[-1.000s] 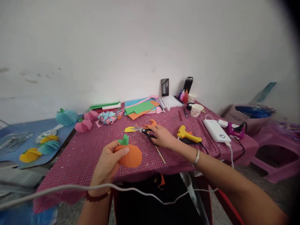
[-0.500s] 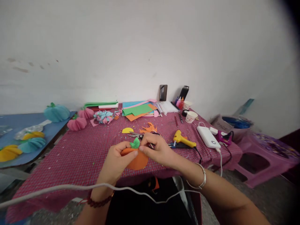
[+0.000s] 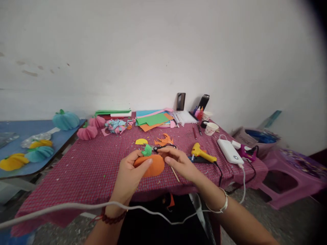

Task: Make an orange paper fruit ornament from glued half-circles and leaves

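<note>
An orange paper pumpkin [image 3: 154, 167] with a green paper leaf [image 3: 146, 150] at its top is pinched in my left hand [image 3: 131, 172], thumb on its near face. My right hand [image 3: 180, 163] is just right of the pumpkin, fingers apart and nothing between them; whether a fingertip touches the paper's edge I cannot tell. A thin stick [image 3: 175, 174] lies on the cloth below that hand. Just beyond the hands are scissors [image 3: 159, 148], a yellow paper half-circle [image 3: 141, 141] and orange paper scraps [image 3: 165, 139].
A yellow glue gun [image 3: 201, 153], a white power bank [image 3: 230, 151] and paper cups [image 3: 211, 128] are to the right. Coloured paper sheets [image 3: 153, 119] lie at the back. Pink paper pumpkins [image 3: 87, 132] stand left. A white cable [image 3: 138, 207] crosses in front of me.
My right hand has come away from the leaf and opened to the right of the pumpkin. My left hand still holds the pumpkin. The view has shifted slightly left.
</note>
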`<state>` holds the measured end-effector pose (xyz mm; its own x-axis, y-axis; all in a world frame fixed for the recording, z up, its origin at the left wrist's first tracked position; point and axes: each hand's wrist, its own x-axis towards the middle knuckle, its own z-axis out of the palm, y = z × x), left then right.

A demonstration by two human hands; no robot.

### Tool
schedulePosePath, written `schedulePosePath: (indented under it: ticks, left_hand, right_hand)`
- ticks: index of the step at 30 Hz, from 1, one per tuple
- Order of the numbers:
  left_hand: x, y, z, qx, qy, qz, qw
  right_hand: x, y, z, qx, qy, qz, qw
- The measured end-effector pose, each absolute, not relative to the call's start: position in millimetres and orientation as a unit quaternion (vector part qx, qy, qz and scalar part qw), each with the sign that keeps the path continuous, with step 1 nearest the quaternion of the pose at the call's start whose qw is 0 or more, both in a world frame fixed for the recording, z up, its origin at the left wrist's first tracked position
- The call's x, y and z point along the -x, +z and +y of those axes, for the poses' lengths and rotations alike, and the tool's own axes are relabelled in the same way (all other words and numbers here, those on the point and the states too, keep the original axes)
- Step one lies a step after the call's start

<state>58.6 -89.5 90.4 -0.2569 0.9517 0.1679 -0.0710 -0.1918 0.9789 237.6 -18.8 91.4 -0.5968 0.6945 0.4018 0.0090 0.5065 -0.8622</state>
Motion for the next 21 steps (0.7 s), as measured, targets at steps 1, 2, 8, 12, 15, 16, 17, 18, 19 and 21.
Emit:
schedulePosePath:
  ticks: [1,2,8,12,15,16,17,18,19,21]
  left_hand:
    - [-60,90,-89,-0.441,0.634,0.481,0.416]
    - [-61,89,-89,-0.431,0.64,0.475,0.422]
    - [-55,96,-90,-0.441,0.674,0.409,0.429]
    - [-47,101,-90,-0.465,0.658,0.33,0.492]
    - [-49,100,-90,-0.46,0.653,0.323,0.508]
    - [-50,99,-91,-0.465,0.649,0.33,0.503]
    - [-52,98,-92,-0.472,0.645,0.338,0.497]
    - [-54,97,-92,-0.479,0.639,0.346,0.493]
    - [-55,95,-93,-0.483,0.633,0.353,0.492]
    - [-58,93,-93,-0.486,0.622,0.374,0.487]
  right_hand:
    - [-236,88,-25,0.22,0.479,-0.758,0.384]
    - [-234,85,-31,0.223,0.505,-0.74,0.385]
    - [-225,66,-45,0.251,0.591,-0.589,0.491]
    - [-228,59,-43,0.243,0.593,-0.553,0.532]
    - [-231,55,-44,0.236,0.596,-0.541,0.545]
    - [-233,54,-44,0.234,0.597,-0.538,0.546]
    - [-234,54,-45,0.232,0.599,-0.537,0.547]
    - [-235,53,-45,0.231,0.6,-0.536,0.547]
    - [-235,53,-46,0.229,0.602,-0.535,0.546]
    - [-237,53,-47,0.223,0.607,-0.537,0.542]
